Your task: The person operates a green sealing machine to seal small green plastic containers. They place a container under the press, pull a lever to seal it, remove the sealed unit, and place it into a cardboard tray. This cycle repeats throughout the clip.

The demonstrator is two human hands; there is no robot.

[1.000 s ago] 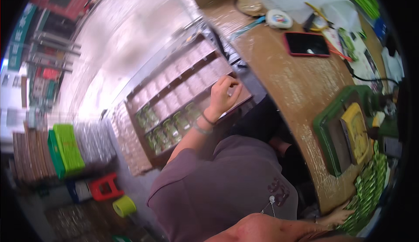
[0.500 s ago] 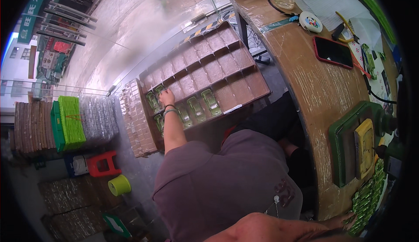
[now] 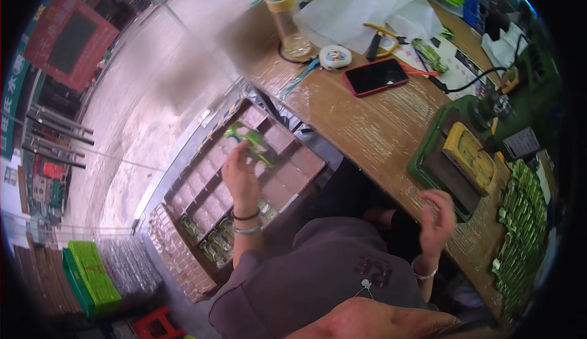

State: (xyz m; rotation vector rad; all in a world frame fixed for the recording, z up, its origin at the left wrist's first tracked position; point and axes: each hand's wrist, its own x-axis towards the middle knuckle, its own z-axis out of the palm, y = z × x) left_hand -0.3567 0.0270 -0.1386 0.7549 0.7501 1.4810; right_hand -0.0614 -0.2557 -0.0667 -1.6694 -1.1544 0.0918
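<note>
Left hand (image 3: 239,177) w/ green packet (image 3: 247,138), above tray (image 3: 306,158) edge.

The person is wearing a greyish-mauve short-sleeved top with a small dark printed mark on the chest and a tiny pale pin below it. The left hand (image 3: 239,177) is wearing two wristbands (one dark, one silvery), and the right hand (image 3: 438,221) is wearing a pale bangle.

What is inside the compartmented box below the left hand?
The compartmented box holds green-packaged items in its near cells; farther cells look empty. The left hand, gripping a green packet, hides some cells.
</note>
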